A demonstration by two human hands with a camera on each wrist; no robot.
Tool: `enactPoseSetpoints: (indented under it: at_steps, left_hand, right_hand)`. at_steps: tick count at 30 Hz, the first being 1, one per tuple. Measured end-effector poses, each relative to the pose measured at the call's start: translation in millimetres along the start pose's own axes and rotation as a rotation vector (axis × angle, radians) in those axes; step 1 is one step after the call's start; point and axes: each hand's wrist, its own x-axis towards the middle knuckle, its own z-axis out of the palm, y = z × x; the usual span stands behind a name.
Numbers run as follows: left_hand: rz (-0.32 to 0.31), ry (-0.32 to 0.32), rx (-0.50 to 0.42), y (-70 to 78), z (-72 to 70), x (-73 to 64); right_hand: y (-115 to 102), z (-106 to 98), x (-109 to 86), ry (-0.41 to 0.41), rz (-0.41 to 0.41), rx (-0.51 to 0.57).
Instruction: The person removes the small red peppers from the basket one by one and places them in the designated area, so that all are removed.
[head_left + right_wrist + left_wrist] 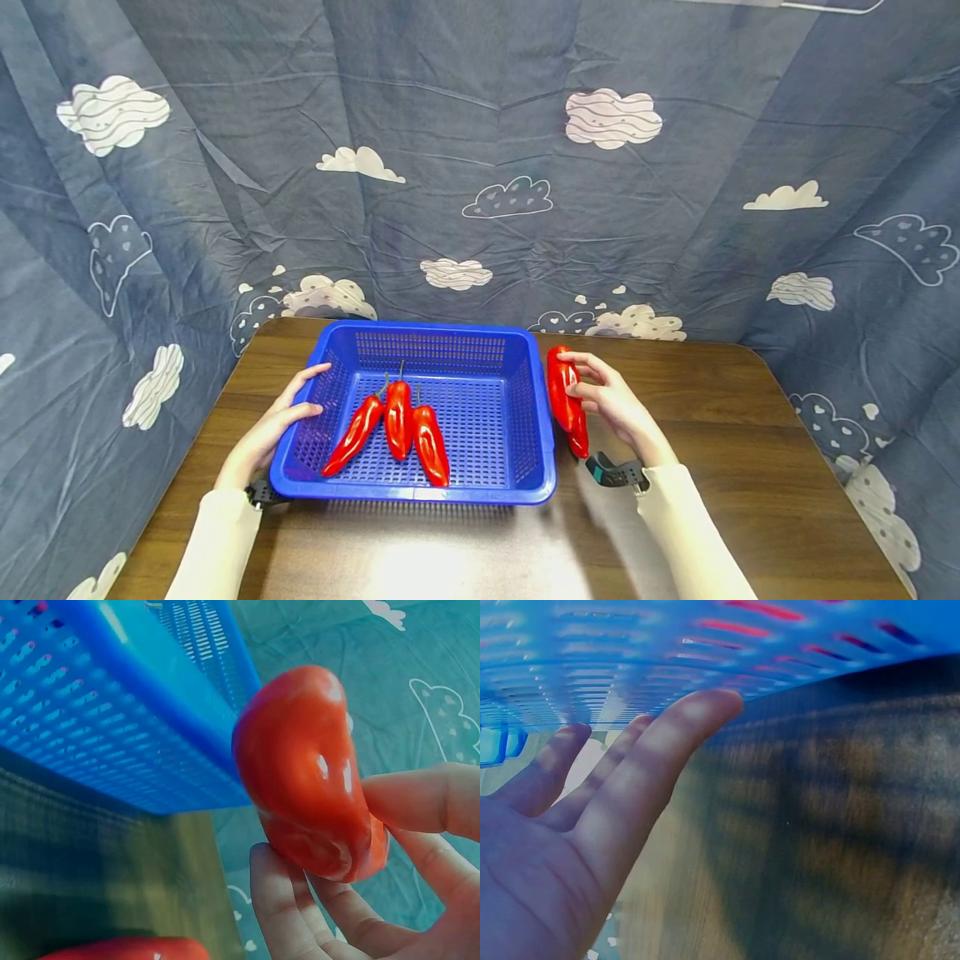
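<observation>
Red pepper (559, 387) is just outside the right wall of the blue perforated basket (487, 495), pinched by right hand (617, 406), whose glossy load could slip or, carried low, clip the basket, which left hand (270, 425) touches, fingers near-straight.

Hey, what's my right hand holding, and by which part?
Your right hand holds a red pepper by its sides, toward the end farther from you.

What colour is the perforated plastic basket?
The perforated plastic basket is blue; it shows best in the head view.
</observation>
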Motion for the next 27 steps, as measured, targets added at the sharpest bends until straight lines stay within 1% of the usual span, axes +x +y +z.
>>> enactPoseSetpoints:
  at_steps: [6, 11, 22, 27]
  left_hand:
    - [0.000, -0.002, 0.005, -0.3, -0.6, -0.2]
    - [-0.004, 0.002, 0.008, -0.2, -0.5, 0.3]
    - [-0.007, 0.005, 0.009, 0.5, -0.2, 0.3]
    - [-0.011, 0.004, 0.014, 0.6, -0.4, 0.4]
  right_hand:
    - [4.1, -3.6, -5.0, 0.006, -0.001, -0.001]
    - [10.0, -7.0, -7.6, 0.026, 0.014, -0.014]
    - [19.4, -15.6, -13.6, 0.067, 0.039, 0.000]
    - [25.8, -18.9, -16.1, 0.070, 0.025, 0.005]
